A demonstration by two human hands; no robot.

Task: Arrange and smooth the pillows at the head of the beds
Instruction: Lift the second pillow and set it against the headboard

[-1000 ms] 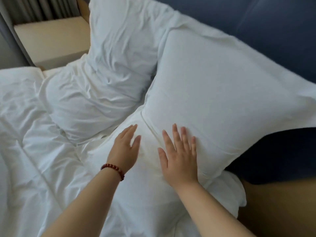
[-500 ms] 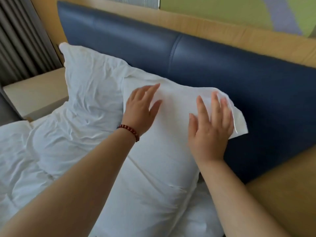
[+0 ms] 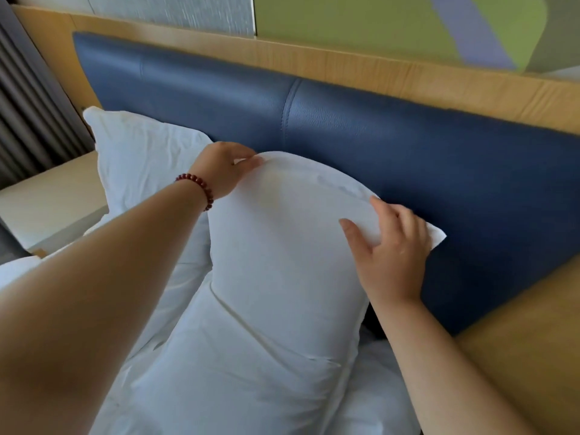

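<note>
In the head view, the front pillow (image 3: pixel 282 262) stands on end at the head of the bed (image 3: pixel 370 381), near its right edge, with its top leaning toward the blue headboard (image 3: pixel 408 152). The left hand (image 3: pixel 224 169), with a red bead bracelet (image 3: pixel 197 188) at the wrist, pinches the pillow's upper left edge. Its thumb lies along the front of the rim and its fingers curl behind it, mostly hidden. The right hand (image 3: pixel 392 246) grips the upper right corner, thumb spread wide on the front face and the other fingers bent round the edge. A flap of pillowcase pokes out past them. A creased back pillow (image 3: pixel 138 158) leans on the headboard toward the bed's left corner, beside a pale bedside table (image 3: pixel 47 199).

The step in hand looks like setting this pillow upright and squaring its top. Its top is bulged and rounded, so the next move likely calls for an even outward pull on both corners, tucking in the loose flap, then resting the pillow flat against the headboard beside the other one, which looks in need of smoothing too
</note>
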